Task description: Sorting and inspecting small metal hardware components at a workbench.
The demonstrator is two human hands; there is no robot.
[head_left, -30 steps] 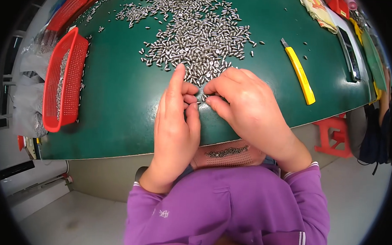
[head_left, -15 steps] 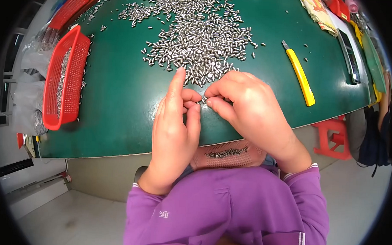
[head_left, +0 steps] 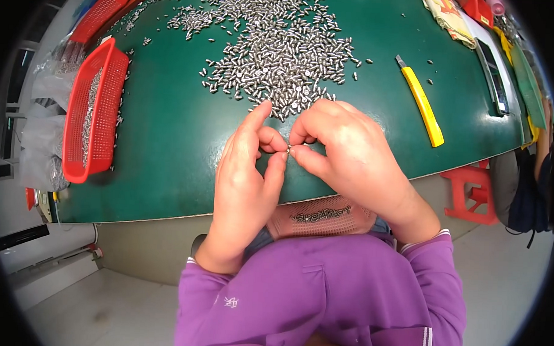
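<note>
My left hand (head_left: 241,172) and my right hand (head_left: 354,139) meet over the near part of the green table (head_left: 167,163). A small silvery metal piece (head_left: 288,149) is pinched between the thumb and fingertips of both hands; its exact kind is mostly hidden by the fingers. Just beyond my fingers spreads a large heap of small bullet-shaped metal pieces (head_left: 281,63). On my lap, below the table edge, a pink mesh basket (head_left: 279,225) holds more small metal pieces.
To the left stands a long red perforated basket (head_left: 114,76) with metal pieces in it, near clear plastic bags (head_left: 43,128). A yellow utility knife (head_left: 423,105) lies to the right, blade out. Beyond it are a dark phone-like object (head_left: 491,77) and a red stool (head_left: 471,192).
My fingertips have drawn closer together around the small metal piece, and the left hand has turned slightly inward. The heap, baskets and knife stay in place.
</note>
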